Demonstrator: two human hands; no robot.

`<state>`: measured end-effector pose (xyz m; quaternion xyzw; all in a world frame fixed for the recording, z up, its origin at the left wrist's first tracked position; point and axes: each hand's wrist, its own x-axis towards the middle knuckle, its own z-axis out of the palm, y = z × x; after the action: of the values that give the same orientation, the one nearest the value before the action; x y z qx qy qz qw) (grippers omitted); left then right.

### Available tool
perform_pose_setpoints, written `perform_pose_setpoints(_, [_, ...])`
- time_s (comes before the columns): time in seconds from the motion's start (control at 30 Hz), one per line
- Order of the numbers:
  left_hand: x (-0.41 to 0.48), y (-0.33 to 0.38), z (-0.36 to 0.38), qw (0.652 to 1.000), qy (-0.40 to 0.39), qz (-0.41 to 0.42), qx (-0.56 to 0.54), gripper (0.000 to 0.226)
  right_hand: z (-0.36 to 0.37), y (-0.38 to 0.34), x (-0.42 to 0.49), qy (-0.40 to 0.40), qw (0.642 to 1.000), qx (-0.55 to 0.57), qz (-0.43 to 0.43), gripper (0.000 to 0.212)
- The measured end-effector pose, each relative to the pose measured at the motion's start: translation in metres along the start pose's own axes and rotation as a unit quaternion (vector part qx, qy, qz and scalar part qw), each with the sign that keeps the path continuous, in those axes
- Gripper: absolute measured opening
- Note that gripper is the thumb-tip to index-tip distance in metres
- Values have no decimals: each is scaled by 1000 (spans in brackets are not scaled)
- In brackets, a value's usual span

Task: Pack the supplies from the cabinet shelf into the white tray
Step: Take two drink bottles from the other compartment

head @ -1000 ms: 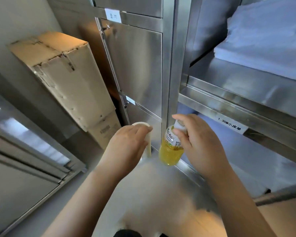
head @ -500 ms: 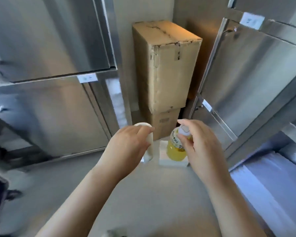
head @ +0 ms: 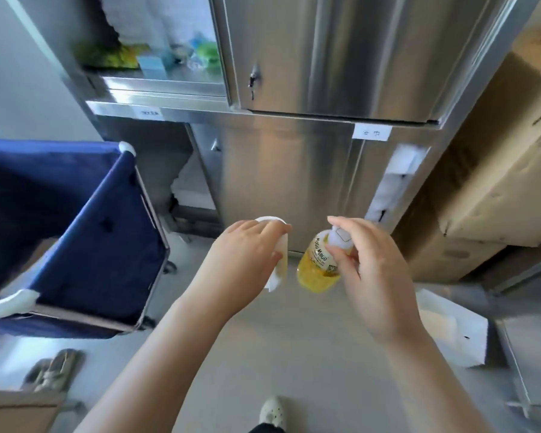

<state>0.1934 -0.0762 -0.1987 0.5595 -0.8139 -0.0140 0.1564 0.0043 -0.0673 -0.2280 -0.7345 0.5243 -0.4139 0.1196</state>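
Note:
My right hand grips a small yellow drink bottle by its white cap, the bottle hanging below my fingers. My left hand is closed around a white paper cup, seen from above with its rim at the far side. Both are held out in front of me above the floor. An open cabinet shelf at the upper left holds green and blue packets. No white tray shows in this view.
A blue fabric cart stands at the left. Steel cabinet doors fill the middle. Tall cardboard boxes lean at the right, a white box sits on the floor below them. My shoe shows at the bottom.
The view has swung left from the shelves with linen, past the cardboard boxes, to the steel cabinet and blue cart. Both hands keep their hold on the cup and the bottle.

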Motion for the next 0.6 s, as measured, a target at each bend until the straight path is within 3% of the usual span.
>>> perform_pose_setpoints(0.3, [-10,-89,-15,995,16,-99,-7,35,81,-44,65,-80,994,33,-60,31])
perform_pose_setpoints(0.6, [36,-147,-6,988,18,-153,-4,37,138,-31,140,-145,984,68,-81,32])
